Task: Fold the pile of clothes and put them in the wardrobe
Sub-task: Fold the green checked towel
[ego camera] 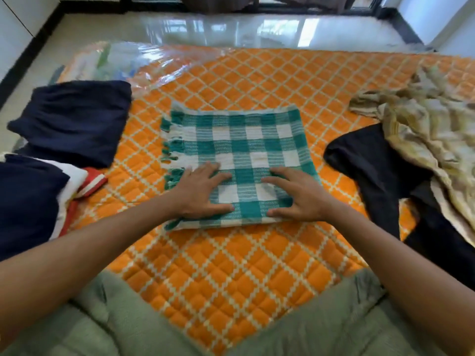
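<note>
Head view.

- Item in hand: green-and-white checked towel [239,150], folded to a square, lying flat at the middle of the orange quilt [231,265].
- Left hand [200,194], right hand [298,199]: both rest on the towel's near part, fingers spread and nearly straight, pressing down and gripping nothing.
- Step, as judged: smoothing a finished fold. The next move likely calls for lifting the towel without it opening.
- Left of the towel: folded navy garment [74,119].
- Right of the towel: unfolded black garment [380,170] and crumpled beige cloth [424,129], still to fold.
- Beyond the towel: clear plastic cover [128,60], then glossy pale floor [231,29]. No wardrobe plainly visible.
</note>
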